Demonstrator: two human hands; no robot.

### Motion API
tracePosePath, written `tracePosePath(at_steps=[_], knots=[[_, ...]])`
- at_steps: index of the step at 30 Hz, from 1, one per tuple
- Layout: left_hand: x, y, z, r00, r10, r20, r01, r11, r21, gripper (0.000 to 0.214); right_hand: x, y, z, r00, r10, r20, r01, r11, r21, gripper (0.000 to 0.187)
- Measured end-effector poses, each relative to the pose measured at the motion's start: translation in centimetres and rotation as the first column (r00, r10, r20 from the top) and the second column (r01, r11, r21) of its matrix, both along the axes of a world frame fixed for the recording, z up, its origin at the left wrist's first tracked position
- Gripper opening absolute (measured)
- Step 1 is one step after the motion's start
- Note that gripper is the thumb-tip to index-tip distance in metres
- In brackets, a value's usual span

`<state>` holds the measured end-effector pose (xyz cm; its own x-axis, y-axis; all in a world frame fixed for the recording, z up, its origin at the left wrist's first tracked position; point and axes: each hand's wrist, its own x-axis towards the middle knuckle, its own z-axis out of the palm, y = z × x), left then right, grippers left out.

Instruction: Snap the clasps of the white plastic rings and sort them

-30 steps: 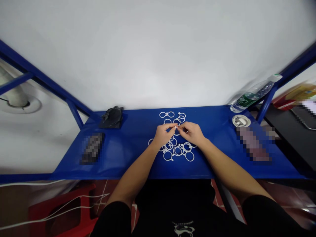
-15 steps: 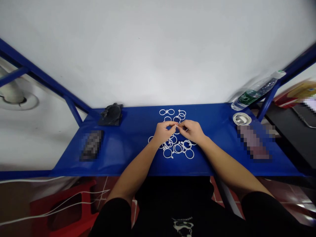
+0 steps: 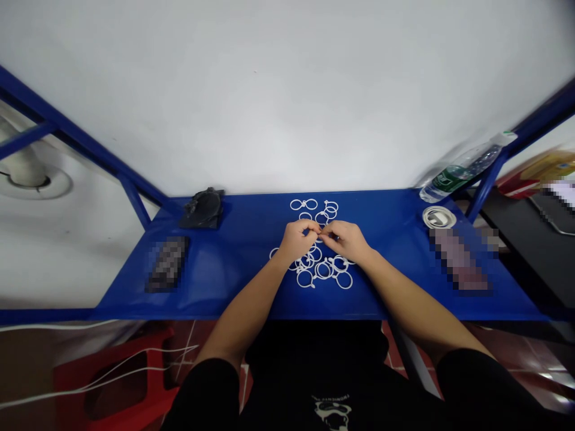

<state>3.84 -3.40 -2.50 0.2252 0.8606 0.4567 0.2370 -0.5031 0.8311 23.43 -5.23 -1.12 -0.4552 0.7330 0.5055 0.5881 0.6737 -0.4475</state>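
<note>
My left hand point(image 3: 296, 239) and my right hand point(image 3: 348, 238) meet fingertip to fingertip above the middle of the blue table. Both are closed in a pinch on a small white ring point(image 3: 319, 240), mostly hidden behind the fingers. Nearer to me, below the hands, several thin white rings with small knobs point(image 3: 313, 286) lie in an overlapping cluster. Beyond the fingers are more of them, among them a joined pair point(image 3: 303, 204) and a few by the right hand point(image 3: 331, 209).
A black plastic bag point(image 3: 203, 208) and a blurred dark object point(image 3: 168, 263) lie on the left. On the right are a leaning water bottle point(image 3: 462, 170), a coiled white cable point(image 3: 439, 217) and a blurred pinkish object point(image 3: 462, 260). Blue frame bars flank the table point(image 3: 233, 293).
Both hands have shifted very slightly, and the fingertips are closer together. The white piece that showed between them is now mostly covered. The rings on the table stay put.
</note>
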Motion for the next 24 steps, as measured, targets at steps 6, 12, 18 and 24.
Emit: tracePosePath(at_steps=[6,12,18,24], knots=[[0.1,0.1,0.3,0.999,-0.019,-0.030,0.018,1.000,-0.011,0.024,-0.1,0.0,-0.2,0.999,0.035,-0.021,-0.035,0.999,0.021,0.021],[0.1,0.3,-0.2,1.000,-0.025,-0.003,0.025,0.999,-0.027,0.026,-0.4,-0.1,-0.3,0.999,0.046,-0.003,-0.046,0.999,-0.013,0.023],[-1.4,1.0,0.2,0.998,0.057,0.015,-0.059,0.990,0.126,0.024,0.6,0.2,0.8,0.999,-0.019,-0.027,0.019,1.000,0.010,0.021],[-4.8,3.6,-0.4,0.881,0.389,-0.268,-0.339,0.916,0.215,0.028,5.6,1.6,2.1,0.973,-0.036,0.229,0.095,0.963,-0.250,0.008]])
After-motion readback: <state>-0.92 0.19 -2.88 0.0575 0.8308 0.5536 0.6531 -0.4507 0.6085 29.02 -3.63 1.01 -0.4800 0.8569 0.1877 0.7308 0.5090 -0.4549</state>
